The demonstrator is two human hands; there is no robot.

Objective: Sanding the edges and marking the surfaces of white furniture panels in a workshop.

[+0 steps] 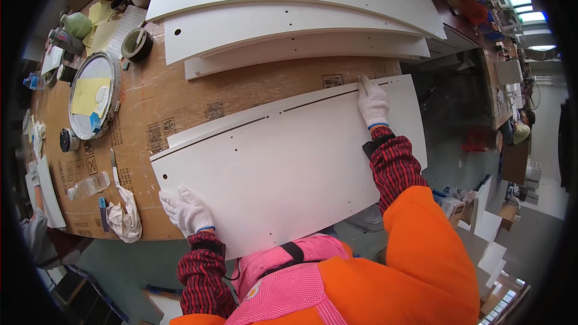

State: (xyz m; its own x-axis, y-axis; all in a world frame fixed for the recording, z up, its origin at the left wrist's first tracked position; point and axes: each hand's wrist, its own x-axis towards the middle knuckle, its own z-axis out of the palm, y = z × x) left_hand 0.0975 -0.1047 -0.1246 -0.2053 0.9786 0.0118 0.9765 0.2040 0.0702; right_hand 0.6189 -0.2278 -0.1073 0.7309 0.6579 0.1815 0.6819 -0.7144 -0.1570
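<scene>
A long white panel (289, 162) lies in front of me, its near edge reaching my waist. It has dark slots along its far edge and several small holes. My left hand (188, 212), in a white glove, rests at the panel's left end with fingers stretched out. My right hand (372, 103), also gloved, lies over the far edge towards the right, fingers extended beside a slot; the palm's underside is hidden. A strip of another white panel (198, 136) shows under the far left edge.
Behind stand stacked white panels (289, 15) on the brown covered table (141, 105). To the left are a round lid (76, 121), tape roll (139, 53), clear bottle (89, 186) and white cloth (125, 219). A co-worker's gloved hand (33, 173) touches another panel at far left.
</scene>
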